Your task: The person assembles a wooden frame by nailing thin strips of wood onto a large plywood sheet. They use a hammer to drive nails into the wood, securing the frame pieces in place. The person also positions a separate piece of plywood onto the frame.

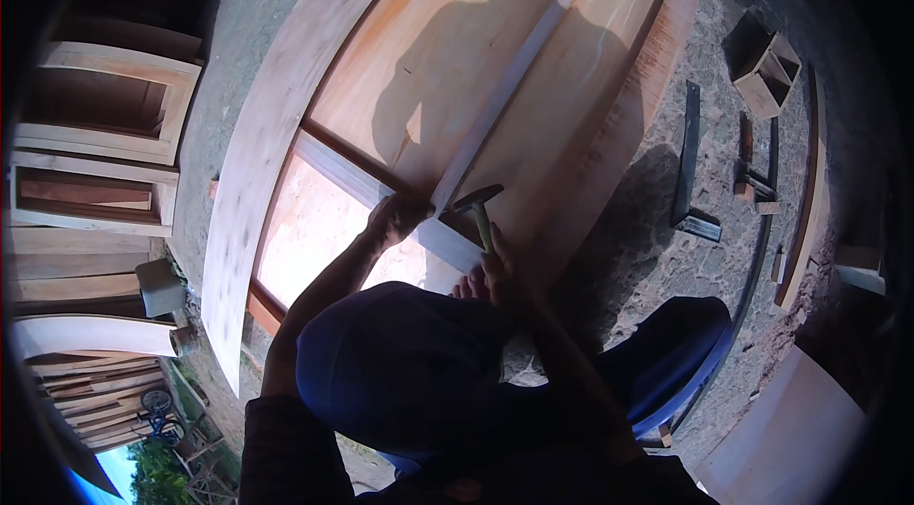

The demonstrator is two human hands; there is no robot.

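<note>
A large wooden door-like panel (533, 138) lies in front of me, with raised strips on its face. My right hand (493, 277) grips a hammer (484, 224) by its greenish handle; the dark head is over the panel, right of my left hand. Around the meeting of a cross rail (343, 170) and a long middle strip (514, 77) are the closed fingers of my left hand (400, 217). What they pinch there, if anything, is too dark to make out. My shadow falls across the panel's far part.
On the rough ground at right lie a dark L-shaped bar (687, 153), an open wooden box (769, 77) and a long curved-looking strip (814, 191). Wooden frames (105, 143) stand at left, above stacked planks (95, 391). My blue-clad knee (390, 343) is close to the panel.
</note>
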